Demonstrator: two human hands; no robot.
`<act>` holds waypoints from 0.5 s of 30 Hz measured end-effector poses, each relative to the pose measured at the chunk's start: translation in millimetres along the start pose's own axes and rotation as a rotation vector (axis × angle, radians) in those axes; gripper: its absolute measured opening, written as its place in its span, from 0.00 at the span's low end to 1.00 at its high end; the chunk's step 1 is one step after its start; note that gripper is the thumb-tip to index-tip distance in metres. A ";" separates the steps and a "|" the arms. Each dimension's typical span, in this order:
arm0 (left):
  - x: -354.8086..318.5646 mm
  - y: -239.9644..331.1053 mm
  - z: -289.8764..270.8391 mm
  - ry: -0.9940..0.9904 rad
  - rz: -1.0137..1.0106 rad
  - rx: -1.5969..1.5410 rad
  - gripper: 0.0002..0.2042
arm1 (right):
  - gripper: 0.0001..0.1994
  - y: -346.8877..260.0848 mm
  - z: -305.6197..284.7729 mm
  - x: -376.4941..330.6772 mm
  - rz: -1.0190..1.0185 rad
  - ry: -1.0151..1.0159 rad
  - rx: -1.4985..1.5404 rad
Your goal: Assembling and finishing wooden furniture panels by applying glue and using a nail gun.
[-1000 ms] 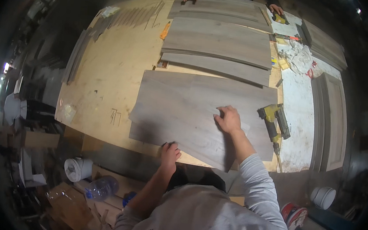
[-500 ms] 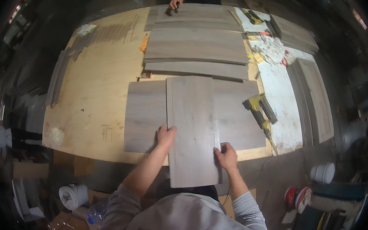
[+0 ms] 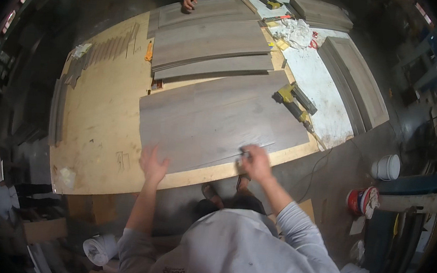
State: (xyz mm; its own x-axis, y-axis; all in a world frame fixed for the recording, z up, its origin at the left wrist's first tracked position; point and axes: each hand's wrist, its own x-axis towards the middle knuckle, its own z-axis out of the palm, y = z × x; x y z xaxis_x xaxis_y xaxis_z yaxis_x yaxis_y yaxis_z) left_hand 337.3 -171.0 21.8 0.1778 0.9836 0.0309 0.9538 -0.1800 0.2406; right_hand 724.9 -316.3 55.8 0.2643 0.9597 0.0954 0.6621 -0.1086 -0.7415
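A wide grey wood-grain panel (image 3: 204,117) lies flat on the near part of the table, with faint lines across its surface. Over its near left corner is my left hand (image 3: 153,165), fingers spread and holding nothing plain to see. My right hand (image 3: 256,163) is at the panel's near edge, right of the middle, with its fingers curled in. Something dark shows at those fingertips; whether it is a small object or shadow is unclear. A yellow and black nail gun (image 3: 294,103) rests on the panel's right end.
Beyond lies a stack of grey panels (image 3: 212,41). Across the table is another person's hand (image 3: 190,1). Thin strips (image 3: 109,44) lie at the left. A second power tool (image 3: 269,2), a white cloth (image 3: 295,34) and framed doors (image 3: 352,83) occupy the right side. A hose trails off the right corner.
The narrower panel held upright in both hands is no longer in them; I cannot tell it apart from the wide panel. My hands have moved apart, and the view has turned.
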 end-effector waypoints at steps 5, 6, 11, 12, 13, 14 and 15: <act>-50.4 -54.4 -12.4 0.005 -0.003 -0.330 0.39 | 0.29 55.4 -58.1 19.9 -0.004 -0.003 -0.183; -57.3 -59.8 -12.1 0.029 0.109 -0.294 0.37 | 0.31 62.4 -63.7 22.9 0.033 -0.069 -0.129; -54.1 -55.5 -15.5 0.036 0.015 -0.274 0.31 | 0.33 77.5 -71.4 13.3 -0.074 -0.146 -0.257; -52.6 -54.6 -15.5 0.034 -0.021 -0.265 0.28 | 0.33 81.5 -72.7 15.2 -0.083 -0.154 -0.255; -50.7 -49.7 -16.7 0.033 -0.027 -0.264 0.28 | 0.31 88.1 -75.6 15.3 -0.059 -0.135 -0.202; -49.3 -44.0 -21.3 0.033 -0.022 -0.262 0.27 | 0.29 89.2 -77.0 17.0 -0.036 -0.117 -0.149; -47.5 -38.7 -24.0 0.032 -0.015 -0.260 0.25 | 0.26 90.3 -78.9 21.6 -0.113 -0.037 -0.145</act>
State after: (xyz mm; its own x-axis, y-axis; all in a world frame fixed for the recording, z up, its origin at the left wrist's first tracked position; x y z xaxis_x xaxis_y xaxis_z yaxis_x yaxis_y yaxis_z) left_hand 286.2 -210.4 34.3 0.1522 0.9868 0.0549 0.8611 -0.1596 0.4828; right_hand 845.7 -325.8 43.3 0.1580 0.9766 0.1460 0.7812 -0.0331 -0.6235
